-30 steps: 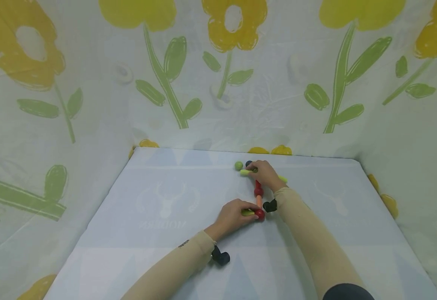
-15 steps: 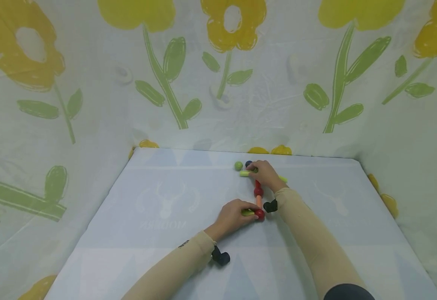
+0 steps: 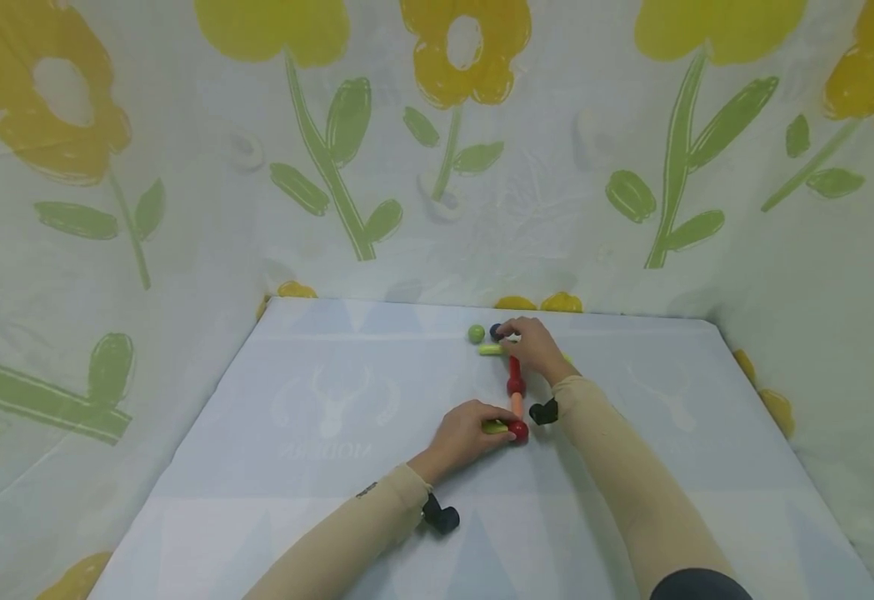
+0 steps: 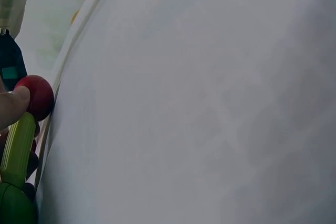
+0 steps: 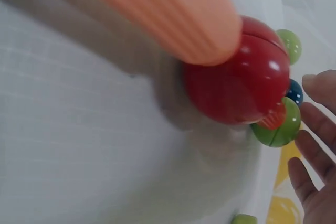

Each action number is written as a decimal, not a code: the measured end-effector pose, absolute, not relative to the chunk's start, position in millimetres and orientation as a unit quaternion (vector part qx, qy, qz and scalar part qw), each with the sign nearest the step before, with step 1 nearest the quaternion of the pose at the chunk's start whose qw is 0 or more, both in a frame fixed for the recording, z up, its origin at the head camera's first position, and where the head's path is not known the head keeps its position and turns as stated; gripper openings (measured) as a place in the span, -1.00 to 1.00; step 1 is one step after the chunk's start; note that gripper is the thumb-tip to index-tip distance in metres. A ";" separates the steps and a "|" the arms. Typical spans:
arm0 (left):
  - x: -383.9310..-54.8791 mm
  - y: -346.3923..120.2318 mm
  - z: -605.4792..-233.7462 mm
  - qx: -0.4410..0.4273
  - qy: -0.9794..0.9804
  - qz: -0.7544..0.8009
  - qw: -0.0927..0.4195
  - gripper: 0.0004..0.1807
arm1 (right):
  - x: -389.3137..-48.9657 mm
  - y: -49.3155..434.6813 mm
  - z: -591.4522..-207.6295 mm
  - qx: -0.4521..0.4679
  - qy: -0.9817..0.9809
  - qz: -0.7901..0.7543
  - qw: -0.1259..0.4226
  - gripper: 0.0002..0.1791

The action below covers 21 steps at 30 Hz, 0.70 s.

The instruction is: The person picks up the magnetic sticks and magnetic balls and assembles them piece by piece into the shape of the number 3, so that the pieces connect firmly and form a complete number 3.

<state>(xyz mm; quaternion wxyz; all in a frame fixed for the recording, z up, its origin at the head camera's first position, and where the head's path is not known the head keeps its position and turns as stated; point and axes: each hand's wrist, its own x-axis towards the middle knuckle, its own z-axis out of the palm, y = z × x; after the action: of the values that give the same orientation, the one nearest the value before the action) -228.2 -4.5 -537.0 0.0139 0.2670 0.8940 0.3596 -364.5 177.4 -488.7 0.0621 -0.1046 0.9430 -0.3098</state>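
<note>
My left hand [image 3: 474, 429] pinches a glossy red ball [image 3: 517, 431] at the near end of a chain of balls and ribbed sticks. In the left wrist view its thumb presses that ball beside a yellow-green stick [image 4: 18, 148], with a green ball [image 4: 16, 203] at the stick's other end. An orange stick [image 5: 184, 19] runs to a second red ball [image 5: 236, 77], followed by a red stick [image 3: 515, 368] and a green ball [image 5: 281, 127]. My right hand [image 3: 534, 346] is beside that green ball, its fingers spread and loosely bent, holding nothing.
A light green ball [image 3: 476, 333] and a dark blue ball [image 3: 496, 332] lie beyond the chain near the table's back edge. A yellow-green stick [image 3: 491, 350] points left from beside the right hand. Flower-printed curtains surround the white-covered table [image 3: 377, 375].
My right hand has loosened its fingers from the far end of the chain and shifted slightly away, showing more of the red stick. The left hand keeps its grip in place.
</note>
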 end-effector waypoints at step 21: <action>-227.4 -5.8 -536.0 0.269 0.894 0.359 0.018 -0.68 | -377.9 170.0 -493.6 -0.067 0.950 -0.291 0.092 -0.52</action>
<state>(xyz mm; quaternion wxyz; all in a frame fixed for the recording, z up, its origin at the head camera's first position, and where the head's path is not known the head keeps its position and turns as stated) -227.4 -5.8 -536.0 0.0180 0.2687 0.8936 0.3590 -377.9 170.0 -493.6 0.0919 -0.0666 0.9500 -0.2910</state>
